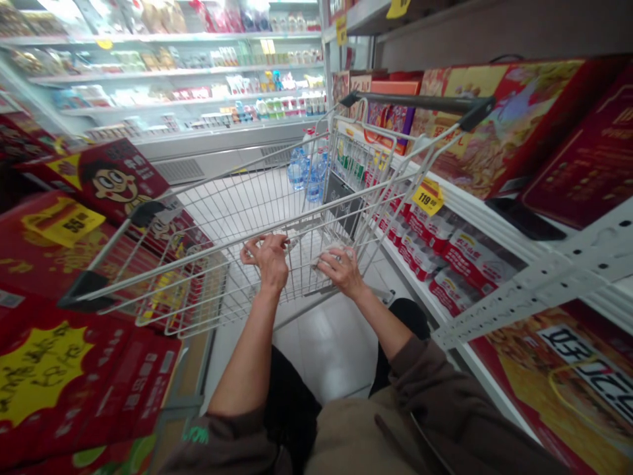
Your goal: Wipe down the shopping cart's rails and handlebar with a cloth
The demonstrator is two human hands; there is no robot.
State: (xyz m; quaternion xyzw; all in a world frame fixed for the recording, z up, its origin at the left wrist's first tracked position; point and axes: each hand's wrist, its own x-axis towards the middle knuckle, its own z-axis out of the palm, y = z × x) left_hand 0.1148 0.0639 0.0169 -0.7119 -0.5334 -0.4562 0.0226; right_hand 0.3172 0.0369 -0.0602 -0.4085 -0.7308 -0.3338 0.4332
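Note:
A wire shopping cart (212, 242) stands crosswise before me, its near side close to my knees and its dark handle at the right. My left hand (271, 259) is closed at the near side, fingers curled on the wires just below the upper rail. To its right, my right hand (343, 270) presses a crumpled whitish cloth (324, 253) against the wires of the same side. The cloth is partly hidden under the fingers, so its exact kind is hard to make out.
Stacked red gift boxes (123, 175) crowd the left. Along the right runs a white shelf (494, 227) with boxes and packs of red-labelled bottles. Blue-tinted water bottles (314, 173) stand on the floor beyond the cart, before a lit chiller (198, 135).

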